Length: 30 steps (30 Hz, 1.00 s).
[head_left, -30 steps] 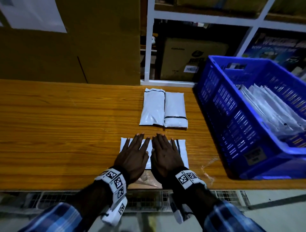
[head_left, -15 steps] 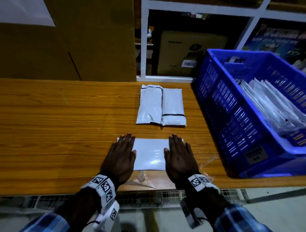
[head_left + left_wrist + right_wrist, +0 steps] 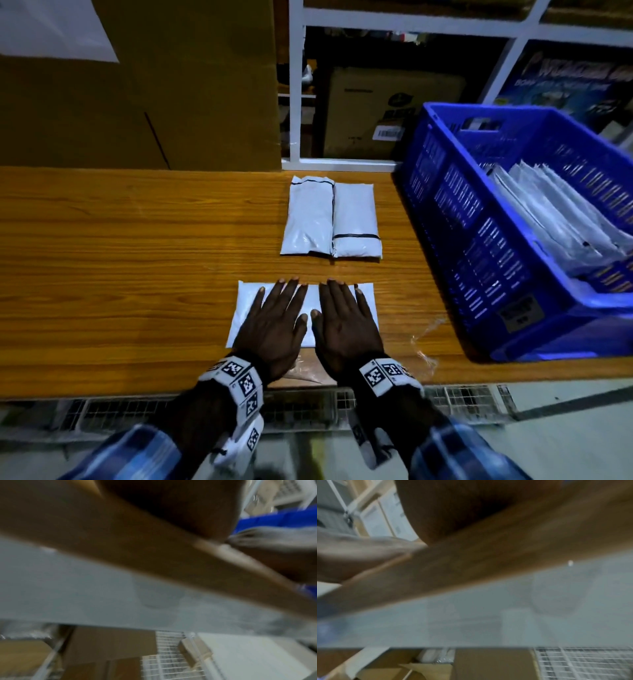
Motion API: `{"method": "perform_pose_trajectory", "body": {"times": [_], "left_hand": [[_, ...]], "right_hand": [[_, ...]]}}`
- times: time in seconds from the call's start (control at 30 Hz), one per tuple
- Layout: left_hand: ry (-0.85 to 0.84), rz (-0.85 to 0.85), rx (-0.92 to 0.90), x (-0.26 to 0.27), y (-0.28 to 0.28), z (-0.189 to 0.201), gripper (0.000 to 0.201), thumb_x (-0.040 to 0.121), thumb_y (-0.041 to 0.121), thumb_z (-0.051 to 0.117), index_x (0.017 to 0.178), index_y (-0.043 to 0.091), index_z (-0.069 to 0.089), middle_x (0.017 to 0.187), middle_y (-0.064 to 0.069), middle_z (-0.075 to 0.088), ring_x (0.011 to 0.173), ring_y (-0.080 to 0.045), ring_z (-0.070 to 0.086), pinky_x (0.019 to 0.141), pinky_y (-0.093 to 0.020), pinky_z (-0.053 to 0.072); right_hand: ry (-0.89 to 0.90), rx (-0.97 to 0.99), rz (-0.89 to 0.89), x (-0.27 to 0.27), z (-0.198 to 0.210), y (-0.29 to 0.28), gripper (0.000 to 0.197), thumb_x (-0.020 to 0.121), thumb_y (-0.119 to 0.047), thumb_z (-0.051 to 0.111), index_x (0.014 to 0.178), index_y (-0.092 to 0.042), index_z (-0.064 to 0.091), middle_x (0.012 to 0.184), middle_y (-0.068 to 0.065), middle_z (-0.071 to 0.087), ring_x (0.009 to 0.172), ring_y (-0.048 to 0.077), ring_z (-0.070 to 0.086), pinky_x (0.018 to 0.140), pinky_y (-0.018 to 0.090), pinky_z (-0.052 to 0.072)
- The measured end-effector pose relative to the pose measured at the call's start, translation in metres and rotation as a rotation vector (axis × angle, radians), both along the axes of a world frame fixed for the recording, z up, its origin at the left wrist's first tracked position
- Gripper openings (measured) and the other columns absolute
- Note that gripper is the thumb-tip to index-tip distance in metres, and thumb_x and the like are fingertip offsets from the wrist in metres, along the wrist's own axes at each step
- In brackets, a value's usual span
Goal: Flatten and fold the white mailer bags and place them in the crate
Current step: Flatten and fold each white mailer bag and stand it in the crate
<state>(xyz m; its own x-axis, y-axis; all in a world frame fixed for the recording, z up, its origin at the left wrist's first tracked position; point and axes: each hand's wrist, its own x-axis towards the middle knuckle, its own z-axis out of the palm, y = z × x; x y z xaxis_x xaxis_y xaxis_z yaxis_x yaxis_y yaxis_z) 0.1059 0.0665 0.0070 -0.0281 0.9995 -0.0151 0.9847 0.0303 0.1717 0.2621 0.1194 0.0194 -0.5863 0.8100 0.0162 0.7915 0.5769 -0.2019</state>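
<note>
A white mailer bag (image 3: 248, 301) lies flat near the front edge of the wooden table (image 3: 120, 274). My left hand (image 3: 277, 317) and right hand (image 3: 344, 317) press on it side by side, palms down, fingers straight, thumbs nearly touching. Two folded white mailer bags (image 3: 330, 219) sit side by side further back. The blue crate (image 3: 479, 246) stands at the right with several white bags (image 3: 561, 219) inside. Both wrist views are blurred, showing only the table edge and my palms from below.
A large cardboard box (image 3: 137, 85) stands at the back left of the table. White shelving (image 3: 376, 102) with boxes is behind. A scrap of clear plastic (image 3: 424, 342) lies at the table's front edge near the crate. A wire grid (image 3: 462, 401) runs below the table.
My hands spread apart across the bag half a second ago and have now come back together at its middle, still pressing flat.
</note>
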Motion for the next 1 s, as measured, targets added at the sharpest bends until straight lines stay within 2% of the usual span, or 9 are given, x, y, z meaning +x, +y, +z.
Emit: {"method": "perform_pose_trajectory", "body": {"times": [0.13, 0.27, 0.37, 0.43, 0.57, 0.63, 0.73, 0.9, 1.0], "left_hand": [[-0.056, 0.112, 0.034, -0.025, -0.010, -0.003, 0.071, 0.095, 0.060, 0.001, 0.155, 0.024, 0.011, 0.161, 0.003, 0.009, 0.149, -0.016, 0.004, 0.119, -0.034, -0.004], [-0.089, 0.160, -0.036, -0.044, -0.023, -0.001, 0.085, 0.083, 0.068, -0.014, 0.155, 0.022, -0.003, 0.162, 0.001, -0.004, 0.148, -0.016, -0.008, 0.118, -0.035, -0.006], [-0.143, 0.161, -0.043, -0.042, -0.038, 0.001, 0.094, 0.080, 0.072, -0.017, 0.155, 0.018, 0.001, 0.162, -0.002, -0.001, 0.148, -0.017, -0.008, 0.116, -0.032, -0.009], [-0.107, 0.127, 0.022, -0.040, -0.054, 0.000, 0.089, 0.087, 0.069, -0.010, 0.155, 0.014, 0.009, 0.161, -0.004, 0.007, 0.148, -0.018, -0.001, 0.117, -0.030, -0.008], [-0.030, 0.008, 0.126, -0.027, -0.064, 0.006, 0.064, 0.102, 0.045, 0.014, 0.150, 0.006, 0.030, 0.157, -0.009, 0.024, 0.146, -0.024, 0.018, 0.116, -0.040, 0.010], [-0.033, -0.037, 0.138, -0.013, -0.052, 0.011, 0.059, 0.102, 0.038, 0.015, 0.148, 0.007, 0.034, 0.157, -0.009, 0.027, 0.146, -0.024, 0.022, 0.114, -0.045, 0.016], [-0.063, 0.013, 0.069, 0.002, -0.040, 0.009, 0.062, 0.102, 0.037, 0.006, 0.144, 0.007, 0.042, 0.152, -0.012, 0.036, 0.141, -0.027, 0.033, 0.111, -0.045, 0.019], [-0.025, 0.095, 0.072, 0.008, -0.042, -0.004, 0.055, 0.101, 0.037, 0.017, 0.145, 0.014, 0.041, 0.155, -0.006, 0.032, 0.144, -0.022, 0.028, 0.113, -0.047, 0.017], [-0.003, 0.113, 0.076, 0.007, -0.041, -0.004, 0.056, 0.101, 0.040, 0.016, 0.147, 0.018, 0.040, 0.156, -0.003, 0.030, 0.144, -0.021, 0.026, 0.113, -0.047, 0.015]], "right_hand": [[-0.010, -0.104, -0.157, 0.028, 0.005, 0.004, 0.071, 0.098, -0.056, 0.003, 0.156, -0.016, 0.002, 0.163, -0.001, -0.006, 0.149, 0.015, -0.008, 0.119, 0.040, -0.010], [-0.055, -0.168, -0.135, 0.046, 0.003, 0.010, 0.075, 0.094, -0.057, -0.003, 0.155, -0.014, -0.004, 0.162, 0.004, -0.012, 0.149, 0.018, -0.012, 0.119, 0.040, -0.010], [-0.054, -0.140, -0.068, 0.048, 0.000, 0.002, 0.094, 0.080, -0.064, -0.023, 0.155, -0.012, -0.002, 0.162, 0.008, -0.011, 0.149, 0.022, -0.009, 0.115, 0.037, -0.015], [-0.034, -0.096, -0.042, 0.053, -0.001, -0.012, 0.098, 0.081, -0.064, -0.027, 0.156, -0.010, 0.005, 0.162, 0.008, -0.005, 0.150, 0.024, -0.002, 0.117, 0.037, -0.014], [0.037, 0.030, 0.015, 0.033, 0.006, -0.034, 0.063, 0.103, -0.040, 0.014, 0.144, -0.001, 0.041, 0.153, 0.016, 0.033, 0.142, 0.031, 0.033, 0.112, 0.046, 0.014], [0.066, 0.010, 0.050, 0.008, 0.006, -0.036, 0.058, 0.103, -0.034, 0.016, 0.142, -0.003, 0.046, 0.151, 0.015, 0.039, 0.140, 0.028, 0.037, 0.111, 0.044, 0.017], [0.054, -0.041, 0.059, -0.012, 0.001, -0.040, 0.064, 0.103, -0.033, 0.006, 0.137, -0.004, 0.053, 0.146, 0.013, 0.047, 0.135, 0.026, 0.046, 0.110, 0.040, 0.021], [0.072, 0.014, 0.051, -0.011, -0.010, -0.043, 0.051, 0.097, -0.033, 0.034, 0.134, -0.006, 0.056, 0.141, 0.012, 0.053, 0.132, 0.026, 0.048, 0.110, 0.041, 0.024], [0.102, 0.056, 0.042, -0.010, -0.012, -0.042, 0.052, 0.095, -0.033, 0.036, 0.137, -0.008, 0.054, 0.143, 0.010, 0.051, 0.134, 0.024, 0.046, 0.111, 0.041, 0.021]]}}
